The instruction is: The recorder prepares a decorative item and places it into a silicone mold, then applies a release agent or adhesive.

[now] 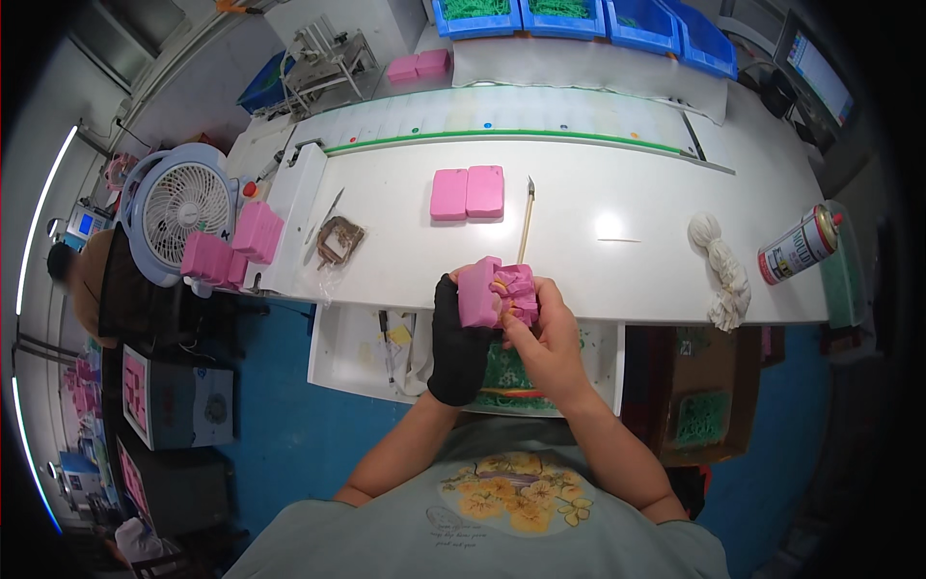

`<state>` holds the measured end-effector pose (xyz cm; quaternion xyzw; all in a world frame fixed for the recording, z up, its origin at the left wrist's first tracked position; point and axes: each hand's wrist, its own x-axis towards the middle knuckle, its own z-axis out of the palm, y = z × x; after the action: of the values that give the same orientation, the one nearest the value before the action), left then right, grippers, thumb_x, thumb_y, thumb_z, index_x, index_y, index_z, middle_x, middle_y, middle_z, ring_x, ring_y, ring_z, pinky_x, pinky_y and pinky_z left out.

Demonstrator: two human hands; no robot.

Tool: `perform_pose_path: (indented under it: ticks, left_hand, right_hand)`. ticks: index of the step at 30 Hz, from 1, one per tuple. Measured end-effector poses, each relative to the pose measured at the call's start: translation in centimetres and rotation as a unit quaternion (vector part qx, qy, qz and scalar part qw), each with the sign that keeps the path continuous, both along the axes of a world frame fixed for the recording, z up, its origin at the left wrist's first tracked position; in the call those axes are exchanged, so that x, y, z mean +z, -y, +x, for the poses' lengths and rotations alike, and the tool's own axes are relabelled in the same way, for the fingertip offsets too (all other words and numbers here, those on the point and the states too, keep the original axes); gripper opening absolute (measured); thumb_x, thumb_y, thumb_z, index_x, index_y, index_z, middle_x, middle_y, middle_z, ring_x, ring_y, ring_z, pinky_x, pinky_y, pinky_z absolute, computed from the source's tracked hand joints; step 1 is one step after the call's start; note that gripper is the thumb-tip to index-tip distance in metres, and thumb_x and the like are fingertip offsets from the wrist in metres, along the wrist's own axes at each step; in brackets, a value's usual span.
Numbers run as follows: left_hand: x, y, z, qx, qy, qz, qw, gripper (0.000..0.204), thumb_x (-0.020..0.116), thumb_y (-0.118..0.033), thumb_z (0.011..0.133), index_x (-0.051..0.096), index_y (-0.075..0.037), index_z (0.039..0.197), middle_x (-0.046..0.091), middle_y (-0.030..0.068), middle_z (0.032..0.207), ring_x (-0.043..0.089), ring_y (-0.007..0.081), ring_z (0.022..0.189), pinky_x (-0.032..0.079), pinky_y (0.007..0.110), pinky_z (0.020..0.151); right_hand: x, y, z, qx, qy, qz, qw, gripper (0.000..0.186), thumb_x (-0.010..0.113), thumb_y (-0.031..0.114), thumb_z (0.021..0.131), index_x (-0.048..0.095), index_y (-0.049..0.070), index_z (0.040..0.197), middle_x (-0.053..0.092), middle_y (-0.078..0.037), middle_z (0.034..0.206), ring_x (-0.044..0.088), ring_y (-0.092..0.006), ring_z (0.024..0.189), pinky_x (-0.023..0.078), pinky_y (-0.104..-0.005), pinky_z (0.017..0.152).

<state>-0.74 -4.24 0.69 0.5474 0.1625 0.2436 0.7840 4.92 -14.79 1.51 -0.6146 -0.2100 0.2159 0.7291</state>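
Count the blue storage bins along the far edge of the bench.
4 at least. Three blue bins sit side by side at the top: first, second, third. A fourth angles away to their right. Another blue container at far left may count; more may be hidden.

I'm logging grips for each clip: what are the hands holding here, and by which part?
Both hands hold one pink mould block: the gloved left hand grips its left side, the bare right hand its right side.

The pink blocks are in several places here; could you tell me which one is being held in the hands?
The pink block at the table's near edge, gripped by the gloved left hand and bare right hand; the others lie on surfaces.
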Motion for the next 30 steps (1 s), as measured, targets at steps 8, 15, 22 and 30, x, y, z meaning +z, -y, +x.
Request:
perform_pose_path:
  ticks: [8, 15, 22, 30]
  left_hand:
    - [0.7, 0.1, 0.2, -0.035, -0.008, -0.148, 0.988, 0.039, 0.063, -0.017, 0.095, 0.045, -0.006, 0.127, 0.054, 0.0045, 0.11, 0.059, 0.011, 0.093, 0.052, 0.026, 0.072]
    - [-0.6, -0.4, 0.1, 0.009, -0.024, -0.007, 1.0, 0.051, 0.065, -0.015, 0.092, 0.038, -0.005, 0.134, 0.052, 0.0081, 0.116, 0.059, 0.0155, 0.101, 0.053, 0.028, 0.08]
    - [0.3, -1.8, -2.0, -0.094, 0.029, 0.228, 0.969, 0.062, 0.073, -0.005, 0.083, 0.037, -0.005, 0.134, 0.053, 0.011, 0.117, 0.058, 0.016, 0.103, 0.05, 0.029, 0.087]
    - [2.0, -1.2, -2.5, -0.04, -0.017, 0.095, 0.994, 0.042, 0.072, -0.021, 0.089, 0.051, -0.003, 0.121, 0.06, 0.0059, 0.098, 0.057, 0.0124, 0.092, 0.048, 0.026, 0.081]
  right_hand:
    - [-0.1, 0.4, 0.1, -0.012, -0.01, 0.018, 1.0, 0.024, 0.06, 0.004, 0.089, 0.052, -0.003, 0.111, 0.062, -0.004, 0.089, 0.056, -0.0075, 0.073, 0.048, -0.0229, 0.067]
    - [0.9, 0.4, 0.4, 0.025, -0.121, 0.064, 0.99, 0.02, 0.056, 0.006, 0.096, 0.054, -0.004, 0.113, 0.063, -0.005, 0.092, 0.06, -0.0084, 0.076, 0.052, -0.0235, 0.071]
    - [1.7, 2.6, 2.0, 0.04, -0.018, -0.092, 0.995, 0.021, 0.051, 0.009, 0.1, 0.065, -0.002, 0.11, 0.065, -0.006, 0.08, 0.061, -0.0081, 0.075, 0.051, -0.0231, 0.068]
    - [1.9, 2.5, 0.8, 0.031, 0.11, -0.044, 0.992, 0.027, 0.065, 0.012, 0.092, 0.061, -0.001, 0.116, 0.065, -0.012, 0.097, 0.063, -0.0148, 0.08, 0.052, -0.0293, 0.067]
